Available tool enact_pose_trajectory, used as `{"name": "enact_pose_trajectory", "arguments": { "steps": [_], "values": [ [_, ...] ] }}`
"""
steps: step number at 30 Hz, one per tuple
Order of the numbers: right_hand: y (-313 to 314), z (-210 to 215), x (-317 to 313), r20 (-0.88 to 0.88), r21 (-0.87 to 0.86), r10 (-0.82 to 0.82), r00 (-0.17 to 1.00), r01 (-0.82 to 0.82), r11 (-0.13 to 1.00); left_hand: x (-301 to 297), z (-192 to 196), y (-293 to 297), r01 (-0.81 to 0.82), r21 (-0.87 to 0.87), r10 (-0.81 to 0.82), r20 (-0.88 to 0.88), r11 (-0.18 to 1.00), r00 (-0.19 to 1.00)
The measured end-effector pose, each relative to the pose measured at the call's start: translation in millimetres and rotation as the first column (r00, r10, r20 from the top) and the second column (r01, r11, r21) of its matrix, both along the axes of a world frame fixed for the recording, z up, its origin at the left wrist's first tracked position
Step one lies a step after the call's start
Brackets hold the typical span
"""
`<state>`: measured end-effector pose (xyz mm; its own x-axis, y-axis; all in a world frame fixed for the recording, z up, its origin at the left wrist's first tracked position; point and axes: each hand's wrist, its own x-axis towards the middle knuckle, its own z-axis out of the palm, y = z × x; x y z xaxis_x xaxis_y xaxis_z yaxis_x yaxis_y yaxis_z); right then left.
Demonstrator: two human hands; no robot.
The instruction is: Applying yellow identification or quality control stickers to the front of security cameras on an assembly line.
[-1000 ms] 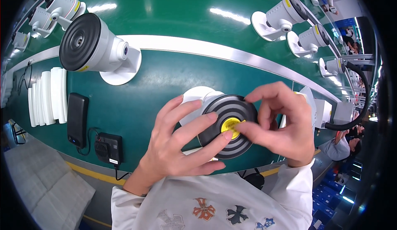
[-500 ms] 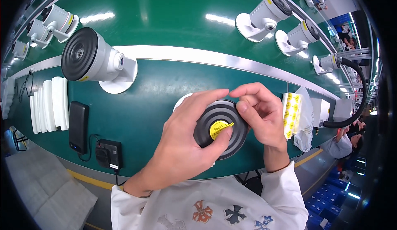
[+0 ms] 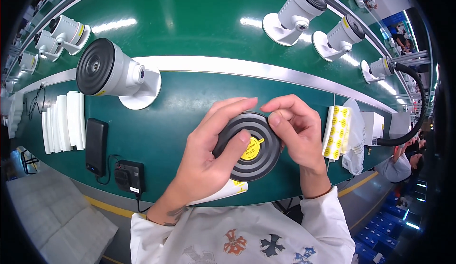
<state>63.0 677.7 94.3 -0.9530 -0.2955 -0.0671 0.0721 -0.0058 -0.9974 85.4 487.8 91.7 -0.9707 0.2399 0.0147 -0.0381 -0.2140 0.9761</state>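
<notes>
My left hand (image 3: pixel 204 152) is closed round a lamp-like device, its thumb lying on the black ringed face (image 3: pixel 261 166). In the middle of that face is a round yellow sticker (image 3: pixel 251 151) with a small tab, partly under the thumb. Thumb and forefinger of my right hand (image 3: pixel 299 131) are pinched together at the face's upper right rim; whatever is between them is too small to make out. Below my left hand shows a white surface (image 3: pixel 221 192) with yellow marks; I cannot tell whether it belongs to the device.
A similar white device (image 3: pixel 111 74) stands at left, with more (image 3: pixel 297 14) behind the white rail. White foam strips (image 3: pixel 71 121), a black power bank (image 3: pixel 96 145) and an adapter (image 3: pixel 129 176) lie left. At right are yellow-and-white sticker sheets (image 3: pixel 336 133), a plastic bag (image 3: pixel 354 145) and a black hose (image 3: pixel 418 107).
The device's face has turned and shifted slightly left. My left thumb has moved up and left across the sticker, and a white surface has appeared below. The right hand keeps its pinch.
</notes>
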Motion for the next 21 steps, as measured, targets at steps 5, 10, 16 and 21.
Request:
{"name": "enact_pose_trajectory", "arguments": {
  "steps": [5,10,16,21],
  "values": [
    [13,-33,-11,-0.368,-0.091,0.166,0.915,-0.213,0.973,-6,-12,-18,0.17,-0.236,-0.244,-0.335,0.957,0.91],
    [8,-38,-7,-0.426,0.063,0.43,0.796,-0.448,0.892,-5,-31,-15,0.203,-0.033,-0.205,-0.235,0.979,0.95],
    [9,-48,12,-0.353,-0.301,-0.033,0.935,-0.081,0.95,7,-49,-30,-0.104,0.088,0.104,-0.001,0.991,0.995],
    [-13,-42,31,-0.094,-0.682,-0.122,0.988,0.026,0.731,26,-75,-9,0.035,0.607,-0.212,0.222,0.794,0.952]
  ]
}}
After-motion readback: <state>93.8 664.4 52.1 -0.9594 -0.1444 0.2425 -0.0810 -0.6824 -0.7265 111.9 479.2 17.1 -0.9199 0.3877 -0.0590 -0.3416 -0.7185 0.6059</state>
